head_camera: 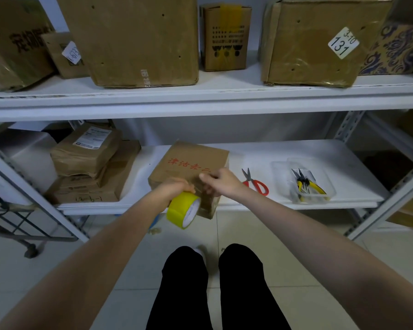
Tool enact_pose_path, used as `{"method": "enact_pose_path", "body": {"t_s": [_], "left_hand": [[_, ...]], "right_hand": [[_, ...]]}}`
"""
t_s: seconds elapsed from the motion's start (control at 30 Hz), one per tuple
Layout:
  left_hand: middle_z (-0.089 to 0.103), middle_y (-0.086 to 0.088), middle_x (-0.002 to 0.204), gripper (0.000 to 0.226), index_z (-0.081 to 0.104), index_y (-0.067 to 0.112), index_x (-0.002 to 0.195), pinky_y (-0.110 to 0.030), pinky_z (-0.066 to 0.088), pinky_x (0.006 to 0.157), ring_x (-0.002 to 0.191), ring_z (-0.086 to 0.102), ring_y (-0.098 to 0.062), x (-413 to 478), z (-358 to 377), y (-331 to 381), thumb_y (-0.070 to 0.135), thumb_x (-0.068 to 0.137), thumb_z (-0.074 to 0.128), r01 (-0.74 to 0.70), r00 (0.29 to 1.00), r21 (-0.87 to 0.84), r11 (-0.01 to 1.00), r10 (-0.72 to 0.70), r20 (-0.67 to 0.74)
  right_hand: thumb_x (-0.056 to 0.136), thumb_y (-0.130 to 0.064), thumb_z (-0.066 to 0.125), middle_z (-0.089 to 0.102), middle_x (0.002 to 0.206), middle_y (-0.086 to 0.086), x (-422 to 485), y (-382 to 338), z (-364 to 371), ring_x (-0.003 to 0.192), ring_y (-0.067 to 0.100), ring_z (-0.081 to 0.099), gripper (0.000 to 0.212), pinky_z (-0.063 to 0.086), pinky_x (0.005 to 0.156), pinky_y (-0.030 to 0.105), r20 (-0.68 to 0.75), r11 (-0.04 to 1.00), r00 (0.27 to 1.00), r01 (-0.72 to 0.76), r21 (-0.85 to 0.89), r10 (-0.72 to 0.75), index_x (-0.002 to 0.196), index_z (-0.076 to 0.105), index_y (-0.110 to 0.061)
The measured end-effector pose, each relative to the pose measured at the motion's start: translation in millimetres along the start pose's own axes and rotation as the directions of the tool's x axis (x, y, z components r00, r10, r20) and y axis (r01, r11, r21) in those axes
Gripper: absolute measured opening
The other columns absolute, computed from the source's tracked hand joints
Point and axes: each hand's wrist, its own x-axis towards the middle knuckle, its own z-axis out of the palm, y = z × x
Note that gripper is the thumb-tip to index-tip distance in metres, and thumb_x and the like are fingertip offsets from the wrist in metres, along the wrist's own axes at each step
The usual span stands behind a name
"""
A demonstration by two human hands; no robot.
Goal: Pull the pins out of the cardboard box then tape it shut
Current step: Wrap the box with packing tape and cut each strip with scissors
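Cardboard box [188, 160] sat on the lower shelf [308, 158]; left hand [174, 185] clasped a yellow tape roll [183, 210], right hand [221, 182] pinched the box's near edge with curled fingers.

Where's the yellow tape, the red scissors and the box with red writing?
yellow tape [179, 208]: head view, on the roll's yellow outer band.
red scissors [254, 182]: head view, where the red handles meet the blades.
box with red writing [193, 152]: head view, on the brown top above the writing.

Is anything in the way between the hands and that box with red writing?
Nothing visible. The left hand grips the tape roll by the box, the right hand touches its top; the scissors lie aside.
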Motion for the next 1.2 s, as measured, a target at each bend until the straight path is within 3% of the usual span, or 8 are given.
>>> {"method": "enact_pose_path", "body": {"t_s": [0.2,0.4,0.57,0.77,0.87,0.97,1.03,1.2], "left_hand": [[0.058,-0.008,0.075,0.019,0.061,0.009,0.070,-0.026,0.045,0.065,0.068,0.054,-0.017,-14.9,8.3,5.0,0.001,0.086,0.058,-0.010,1.000,-0.060,0.998,0.012,0.028],[0.063,-0.015,0.093,0.003,0.065,0.010,0.089,-0.039,0.051,0.085,0.084,0.060,-0.026,-25.5,12.5,7.4,0.008,0.086,0.064,0.018,0.999,-0.054,0.998,-0.019,-0.026],[0.061,-0.008,0.114,0.034,0.055,0.010,0.126,-0.040,0.046,0.087,0.104,0.058,-0.024,-37.6,7.9,8.9,0.023,0.094,0.056,0.062,0.998,-0.095,0.994,-0.064,-0.019],[0.058,-0.002,0.096,0.019,0.057,0.016,0.102,-0.021,0.035,0.056,0.071,0.051,-0.007,-44.0,9.5,7.6,0.032,0.092,0.059,-0.001,1.000,0.154,0.988,-0.002,0.022],[0.062,-0.008,0.098,0.024,0.061,0.011,0.096,-0.028,0.051,0.071,0.077,0.058,-0.015,-43.0,10.4,5.6,0.035,0.091,0.061,-0.041,0.999,0.097,0.994,0.037,0.036],[0.061,-0.010,0.095,0.032,0.061,0.008,0.098,-0.035,0.053,0.079,0.088,0.061,-0.024,-43.5,12.3,10.8,0.037,0.087,0.065,-0.055,0.998,0.112,0.992,0.056,-0.004],[0.058,-0.007,0.096,0.031,0.058,0.010,0.105,-0.033,0.050,0.077,0.089,0.058,-0.023,-43.0,12.4,9.3,0.035,0.087,0.065,-0.039,0.999,0.179,0.983,0.042,-0.014],[0.044,0.001,0.055,0.028,0.045,0.021,0.082,-0.022,0.027,0.051,0.031,0.043,-0.007,-46.8,2.6,-3.7,0.045,0.092,0.054,0.136,0.990,0.343,0.929,-0.140,-0.013]], "right_hand": [[0.089,-0.010,0.066,0.062,0.064,0.001,-10.9,-0.8,16.9,0.057,0.007,0.057,0.013,0.046,0.053,0.012,-0.053,0.985,0.991,0.125,0.121,-0.119,0.084,0.070,0.001],[0.089,-0.013,0.065,0.063,0.062,0.005,-14.2,-7.3,16.2,0.061,0.016,0.059,0.029,0.053,0.072,0.035,-0.140,0.994,0.984,0.110,-0.025,-0.113,0.061,0.062,-0.018],[0.089,-0.014,0.065,0.061,0.055,-0.001,-11.9,-3.7,4.4,0.057,0.012,0.059,0.033,0.054,0.078,0.037,-0.213,0.999,0.977,0.034,0.036,-0.026,0.057,0.061,-0.017],[0.088,-0.013,0.066,0.062,0.057,0.001,-19.8,-9.7,-9.9,0.057,0.012,0.059,0.026,0.053,0.071,0.032,-0.241,0.998,0.969,0.059,0.035,-0.049,0.063,0.062,-0.015],[0.085,-0.014,0.068,0.065,0.065,0.006,-20.5,-9.9,-11.3,0.066,0.019,0.061,0.019,0.054,0.070,0.035,-0.262,0.994,0.961,0.063,-0.094,-0.086,0.067,0.069,-0.009],[0.087,-0.023,0.068,0.062,0.073,0.001,-19.9,-13.1,-9.4,0.072,0.017,0.055,0.018,0.039,0.054,0.021,-0.276,0.967,0.959,-0.011,-0.256,-0.063,0.076,0.073,-0.009],[0.087,-0.028,0.068,0.061,0.071,0.001,-13.0,-10.7,-15.2,0.073,0.018,0.056,0.029,0.039,0.058,0.020,-0.330,0.960,0.944,-0.064,-0.273,-0.031,0.062,0.064,-0.015],[0.087,-0.030,0.068,0.061,0.070,0.001,-1.3,-8.5,-25.8,0.071,0.018,0.054,0.030,0.039,0.064,0.023,-0.347,0.939,0.936,-0.064,-0.337,-0.060,0.065,0.066,-0.011]]}}
